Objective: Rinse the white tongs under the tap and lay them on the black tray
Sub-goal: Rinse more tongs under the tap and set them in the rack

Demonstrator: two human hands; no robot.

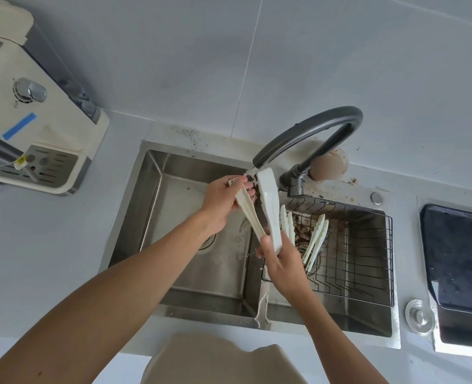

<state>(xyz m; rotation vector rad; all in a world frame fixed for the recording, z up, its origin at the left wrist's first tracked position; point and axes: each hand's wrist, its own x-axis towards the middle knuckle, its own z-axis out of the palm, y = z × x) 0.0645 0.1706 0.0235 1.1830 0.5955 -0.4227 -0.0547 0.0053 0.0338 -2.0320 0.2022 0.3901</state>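
Note:
White tongs (269,206) are spread open under the spout of the dark grey tap (312,131), and water runs onto the tip of the wider arm. My left hand (223,202) grips the thinner arm near its tip. My right hand (280,261) holds the tongs at the hinged end, low over the divider of the steel sink (157,212). The black tray (459,256) lies on the counter at the far right, wet with droplets.
Two more white tongs (316,242) stand in a wire basket (367,256) inside the right basin. A cream water dispenser (32,117) sits at the left. A glass lid (420,315) lies in front of the tray. The tiled wall rises behind the sink.

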